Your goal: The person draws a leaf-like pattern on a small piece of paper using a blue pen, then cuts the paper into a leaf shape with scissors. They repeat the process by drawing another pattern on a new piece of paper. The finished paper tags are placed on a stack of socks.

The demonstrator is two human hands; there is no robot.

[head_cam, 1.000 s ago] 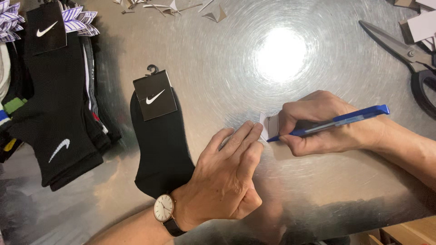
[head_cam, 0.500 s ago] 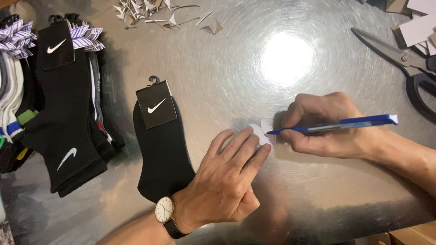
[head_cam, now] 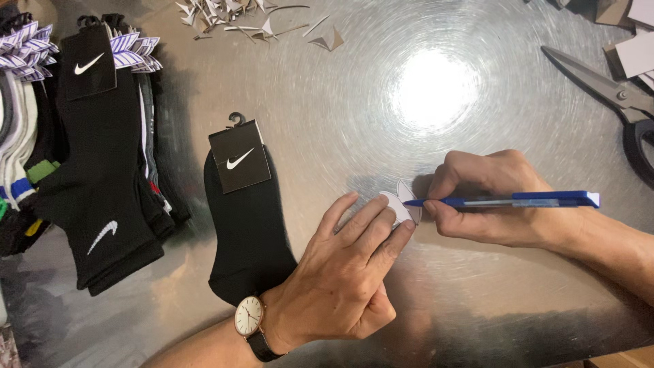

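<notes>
My left hand (head_cam: 340, 272), with a wristwatch (head_cam: 249, 318) on the wrist, lies flat on the shiny metal table (head_cam: 477, 82). Its fingertips press down a small white paper piece (head_cam: 400, 203). My right hand (head_cam: 490, 197) grips a blue pen (head_cam: 518, 200), and the pen's tip touches that paper piece. A black short sock (head_cam: 248, 225) with a black card tag and hook lies just left of my left hand.
A pile of black and striped socks (head_cam: 95, 170) fills the left side. Paper scraps (head_cam: 245, 20) lie at the top. Large scissors (head_cam: 613, 95) and cardboard pieces (head_cam: 637, 54) sit at the upper right.
The view has drifted, so the socks and hands sit a little lower and to the right. The pen has levelled out and its tip stays on the paper under my left fingers.
</notes>
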